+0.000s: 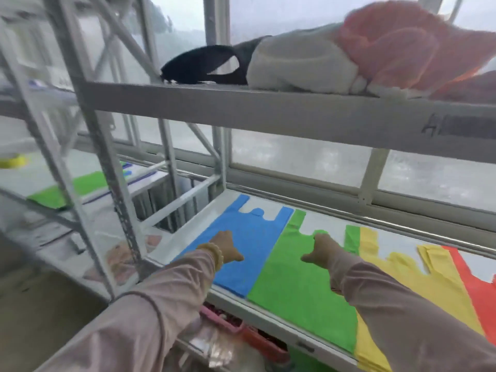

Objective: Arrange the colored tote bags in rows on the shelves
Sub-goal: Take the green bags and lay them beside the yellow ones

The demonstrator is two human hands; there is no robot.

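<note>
My left hand lies palm down on the blue tote bag, thumb stuck out to the right. The fingers point away from me and look straight, pressing the fabric flat. My right hand rests the same way on the green tote bag, spread, thumb out to the left. Neither hand pinches anything. A beaded bracelet sits on my left wrist, at the cuff of a pale pink sleeve.

The bags lie flat in one row on the lower shelf, handles toward the far edge. Blue is at the left end. Green is just to its right, and their long edges touch. The yellow tote bag comes next and lies against the green one. The red tote bag is farthest right, partly cut off by the frame. Whether the edges overlap or only meet I cannot tell.

On the upper shelf lies a loose pile. A black bag is at the left with its handle loop open, a white bag is bunched in the middle, and a pink bag is heaped on the right, over the white one.

A perforated upright post stands at the near left corner of the rack. Beyond it, on the neighbouring shelf to the left, another green bag lies flat. A window runs behind the rack on the far side.
</note>
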